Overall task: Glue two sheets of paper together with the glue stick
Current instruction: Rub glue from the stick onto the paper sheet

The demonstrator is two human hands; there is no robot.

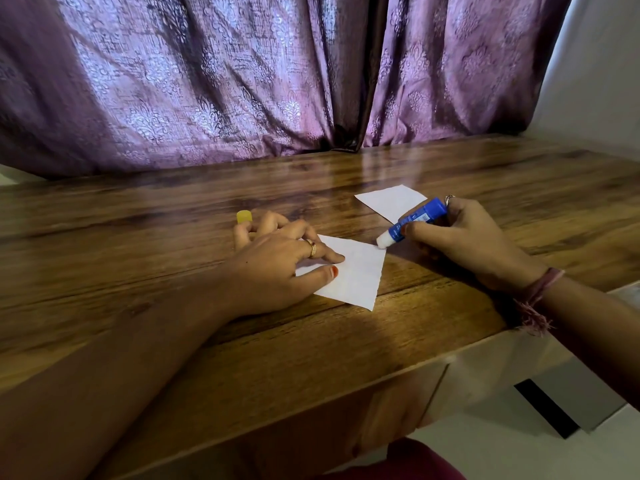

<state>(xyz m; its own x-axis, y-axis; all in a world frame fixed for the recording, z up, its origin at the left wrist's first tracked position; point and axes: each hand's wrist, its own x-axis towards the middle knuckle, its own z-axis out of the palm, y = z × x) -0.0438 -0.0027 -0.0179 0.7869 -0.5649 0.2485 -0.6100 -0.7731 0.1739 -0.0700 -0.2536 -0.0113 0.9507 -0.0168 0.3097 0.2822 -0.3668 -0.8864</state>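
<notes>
A small white sheet of paper (356, 275) lies on the wooden table (242, 341). My left hand (277, 268) presses it flat with thumb and fingers along its left side. My right hand (467, 244) grips a blue glue stick (417, 220), uncapped, with its white tip touching the sheet's right corner. A second white sheet (389, 201) lies a little farther back, partly behind the glue stick. The yellow cap (243, 216) stands on the table just beyond my left hand's fingers.
Purple patterned curtains (242, 81) hang along the table's far edge. The table's near edge runs diagonally at lower right, with white floor (519, 445) below. A white wall (595, 64) stands at the right.
</notes>
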